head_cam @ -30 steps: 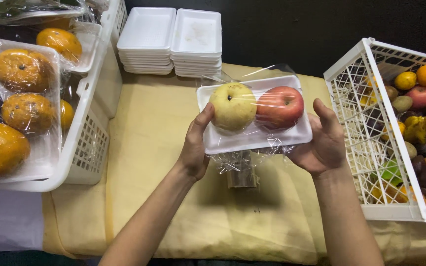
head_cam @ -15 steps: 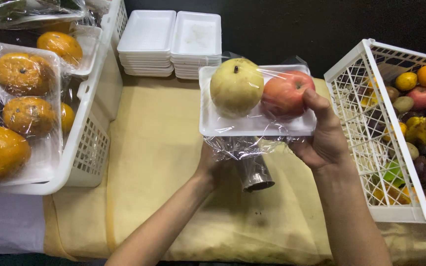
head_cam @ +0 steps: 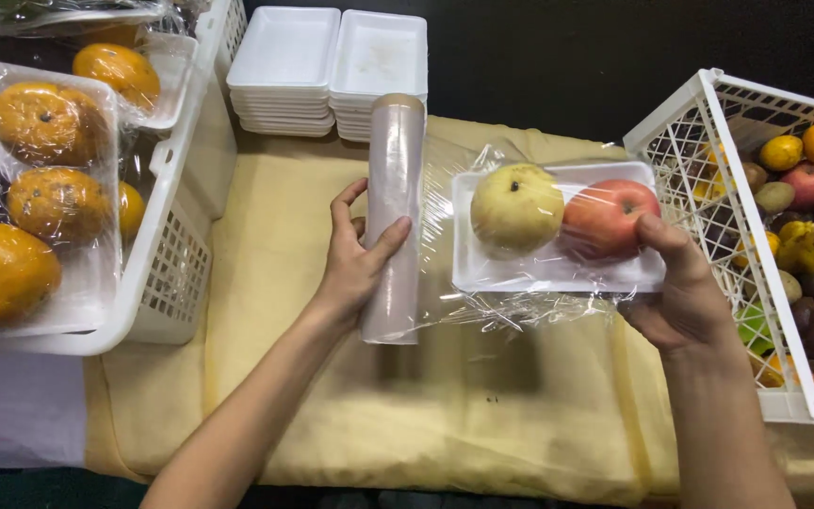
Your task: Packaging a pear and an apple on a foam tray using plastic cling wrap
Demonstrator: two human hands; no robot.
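Tray (head_cam: 558, 273) with two apples (head_cam: 567, 212) in right hand's (head_cam: 680, 297) grip, film roll (head_cam: 394, 217) in left hand's (head_cam: 355, 259).

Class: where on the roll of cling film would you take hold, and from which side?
Grip the roll of cling film around its middle, from its left, as the left hand does. It stands upright, and film stretches from its right side to the foam tray, so that side is probably best left free.

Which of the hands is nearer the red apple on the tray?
Right. The right hand grips the tray's edge, thumb touching the red apple. The left hand holds the wrap roll, apart from it.
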